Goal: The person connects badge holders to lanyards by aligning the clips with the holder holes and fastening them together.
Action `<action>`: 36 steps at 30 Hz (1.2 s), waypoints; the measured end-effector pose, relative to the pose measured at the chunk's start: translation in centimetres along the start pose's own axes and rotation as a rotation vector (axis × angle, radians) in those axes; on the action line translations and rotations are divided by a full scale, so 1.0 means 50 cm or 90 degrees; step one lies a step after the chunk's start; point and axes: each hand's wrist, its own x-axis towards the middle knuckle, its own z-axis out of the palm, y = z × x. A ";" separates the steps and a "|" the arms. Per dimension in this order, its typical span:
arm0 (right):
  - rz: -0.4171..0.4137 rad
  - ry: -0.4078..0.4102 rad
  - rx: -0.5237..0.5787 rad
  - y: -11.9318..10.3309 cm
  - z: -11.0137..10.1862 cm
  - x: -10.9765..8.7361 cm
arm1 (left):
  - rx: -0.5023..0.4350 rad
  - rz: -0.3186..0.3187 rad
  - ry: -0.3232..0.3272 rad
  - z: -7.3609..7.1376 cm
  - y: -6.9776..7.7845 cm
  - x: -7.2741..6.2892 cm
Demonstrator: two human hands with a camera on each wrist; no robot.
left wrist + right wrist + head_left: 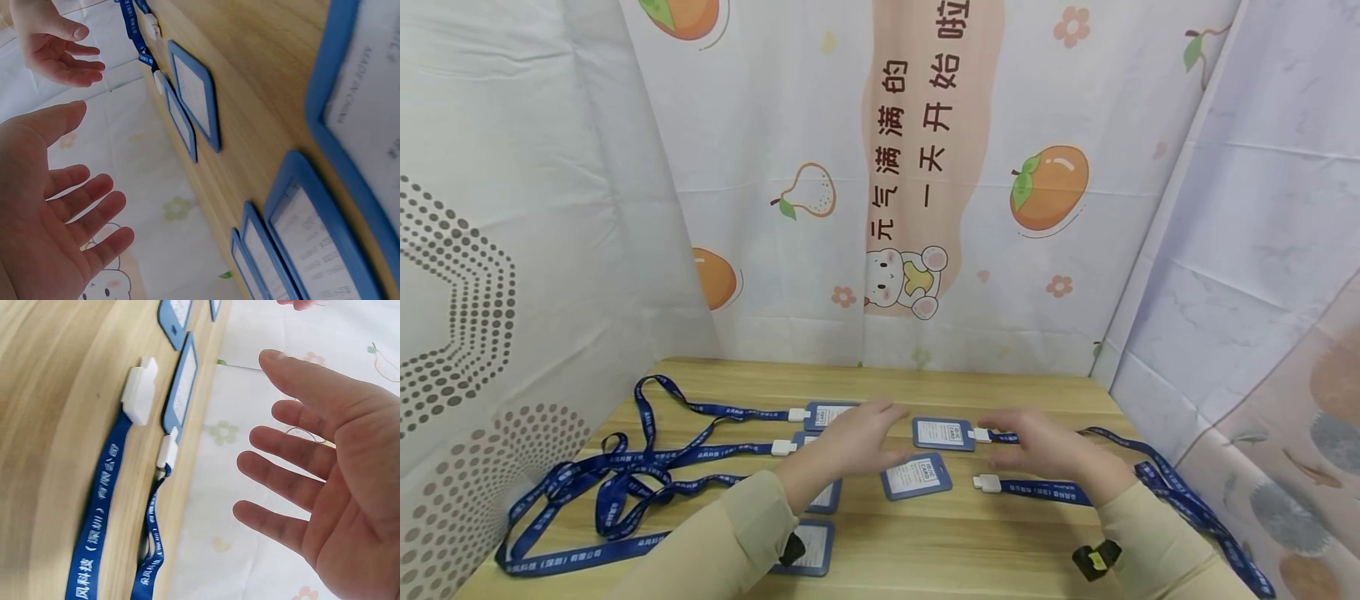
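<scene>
My left hand (850, 448) hovers over the table's middle, fingers spread and holding nothing, overlapping the blue-framed badge holders at the left in the head view. Opposite it, my right hand (1047, 452) is raised with relaxed fingers and an empty palm, above the right-hand lanyards. Between the hands lies a loose badge holder (916, 477). Behind it, another badge holder (943, 434) is joined to a lanyard's white clip (981, 435). A second white clip (140, 394), on a blue lanyard (100, 506), lies with its end free, apart from the loose badge holder.
Tangled blue lanyards (625, 467) cover the table's left side. Several badge holders, including a near one (812, 547), lie beside them. More lanyard strap (1195, 500) runs along the right edge. Printed curtains (790, 275) enclose the wooden table (925, 558) at the back and sides.
</scene>
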 end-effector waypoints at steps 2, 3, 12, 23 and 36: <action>-0.005 -0.006 -0.009 0.005 0.006 0.000 | -0.002 -0.002 -0.006 0.003 -0.002 -0.002; -0.006 -0.010 -0.013 0.006 0.010 0.001 | -0.006 -0.002 -0.008 0.004 -0.002 -0.004; 0.050 -0.055 0.000 0.019 0.043 0.002 | -0.002 -0.010 -0.022 0.010 0.000 -0.015; 0.084 -0.102 0.012 0.020 0.071 -0.004 | 0.009 -0.019 -0.041 0.028 -0.003 -0.021; 0.048 -0.105 0.001 0.024 0.091 0.002 | 0.024 -0.032 -0.052 0.041 0.001 -0.036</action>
